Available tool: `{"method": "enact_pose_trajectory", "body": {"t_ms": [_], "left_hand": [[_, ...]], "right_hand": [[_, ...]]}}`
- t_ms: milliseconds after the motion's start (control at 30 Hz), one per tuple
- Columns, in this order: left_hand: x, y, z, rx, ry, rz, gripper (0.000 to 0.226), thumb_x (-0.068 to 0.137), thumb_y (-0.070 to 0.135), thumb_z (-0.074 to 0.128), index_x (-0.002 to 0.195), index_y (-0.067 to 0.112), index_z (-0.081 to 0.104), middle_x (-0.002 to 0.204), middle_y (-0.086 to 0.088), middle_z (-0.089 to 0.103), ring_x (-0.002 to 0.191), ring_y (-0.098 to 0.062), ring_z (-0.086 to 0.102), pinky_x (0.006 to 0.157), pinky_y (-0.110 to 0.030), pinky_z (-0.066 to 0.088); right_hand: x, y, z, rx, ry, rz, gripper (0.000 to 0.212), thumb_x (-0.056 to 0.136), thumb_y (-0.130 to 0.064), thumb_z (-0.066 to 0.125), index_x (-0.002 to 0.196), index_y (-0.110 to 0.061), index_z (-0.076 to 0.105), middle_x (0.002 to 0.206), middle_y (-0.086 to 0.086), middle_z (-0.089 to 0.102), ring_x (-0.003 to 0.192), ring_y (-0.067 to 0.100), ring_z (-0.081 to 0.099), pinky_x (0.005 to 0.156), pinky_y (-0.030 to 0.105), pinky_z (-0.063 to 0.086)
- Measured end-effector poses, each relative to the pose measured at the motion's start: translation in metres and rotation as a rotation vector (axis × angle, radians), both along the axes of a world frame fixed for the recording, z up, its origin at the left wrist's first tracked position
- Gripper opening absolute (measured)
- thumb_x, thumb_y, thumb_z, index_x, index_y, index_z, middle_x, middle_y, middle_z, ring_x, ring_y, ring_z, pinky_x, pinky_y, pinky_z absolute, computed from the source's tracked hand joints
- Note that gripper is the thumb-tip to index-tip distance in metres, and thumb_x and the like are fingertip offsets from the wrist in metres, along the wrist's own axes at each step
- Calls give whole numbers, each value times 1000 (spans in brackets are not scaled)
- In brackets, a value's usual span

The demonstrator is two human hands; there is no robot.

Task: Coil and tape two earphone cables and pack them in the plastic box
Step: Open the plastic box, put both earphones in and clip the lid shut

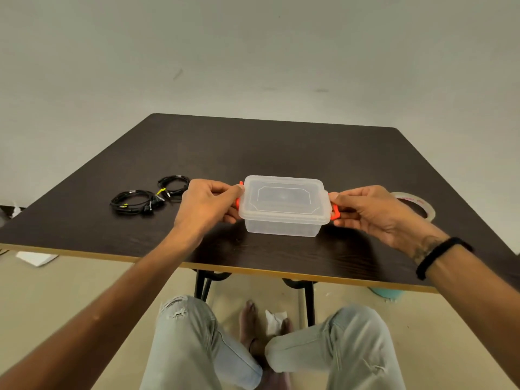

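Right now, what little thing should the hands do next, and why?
Probably flip both orange latches open. The lid is on the box, each hand already grips a latch, and the cables lie outside it.

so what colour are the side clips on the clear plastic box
Orange-red side clips on the clear plastic box, seen in the head view.

Arms: bare, no sleeves
Right wrist: black band (441, 256), tattoo (425, 247) beside it
Legs: pale ripped jeans (194, 342)
Feet: bare
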State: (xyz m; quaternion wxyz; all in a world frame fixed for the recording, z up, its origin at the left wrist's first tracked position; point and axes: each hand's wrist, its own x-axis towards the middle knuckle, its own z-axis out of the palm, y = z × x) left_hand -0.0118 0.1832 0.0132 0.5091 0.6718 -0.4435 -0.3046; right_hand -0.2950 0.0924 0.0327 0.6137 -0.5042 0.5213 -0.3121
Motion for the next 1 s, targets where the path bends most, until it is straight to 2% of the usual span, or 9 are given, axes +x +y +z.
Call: {"method": "enact_pose_trajectory", "body": {"t_ms": [67,200,333,467,567,667,767,900,1000], "left_hand": [[-2,0,-1,-11,-32,21,22,97,30,70,86,14,81,68,-5,77,62,-18,75,66,-35,63],[-8,1,-2,-60,-168,64,27,99,28,67,80,15,80,60,0,75,54,-12,73,54,-23,61],[-10,2,-2,-73,-191,67,28,100,26,65,78,15,79,60,1,75,55,-12,73,52,-22,60],[-11,4,-2,-47,-164,81,30,101,28,64,77,16,79,61,-2,75,58,-14,75,56,-23,62],[-5,4,-5,-15,-160,91,24,100,31,64,90,18,81,67,1,77,63,-11,75,64,-24,64],[-1,7,-9,-81,-378,145,21,100,36,63,107,26,79,82,15,75,71,1,70,77,-24,60],[-3,9,-6,-96,-432,115,23,101,40,60,101,30,82,80,19,74,79,8,66,64,-4,44],[-5,8,-2,-81,-377,60,23,99,42,63,106,30,81,84,24,72,81,19,63,60,0,44],[-5,9,0,-76,-364,49,22,98,43,64,106,32,81,82,25,72,80,17,65,63,-7,47]], "right_hand": [[0,1,-3,7,19,-5,15,97,-9,71,105,2,77,93,18,81,69,18,76,61,28,66],[3,2,-10,-26,38,-34,13,97,-6,72,105,2,77,87,16,81,66,17,75,62,27,66],[5,1,-12,-107,153,0,12,98,-7,71,104,0,78,87,15,81,69,18,76,60,25,64],[7,2,-13,-171,228,-6,9,97,-8,73,103,-3,78,88,13,82,79,23,80,68,30,66],[7,1,-16,-287,268,-68,7,97,-11,73,101,-9,79,89,10,81,88,25,80,76,33,66],[7,3,-15,-411,351,-94,12,101,-21,70,96,-16,80,90,7,79,85,19,76,77,32,65],[9,7,-10,-421,341,-90,23,104,-29,65,94,-15,80,88,8,78,76,18,71,70,31,63],[13,13,-2,-397,341,-84,24,100,-34,69,91,-14,80,84,9,77,71,20,70,68,34,65],[12,17,3,-407,358,-79,19,96,-33,75,91,-16,81,82,9,77,69,21,71,74,43,68]]}}
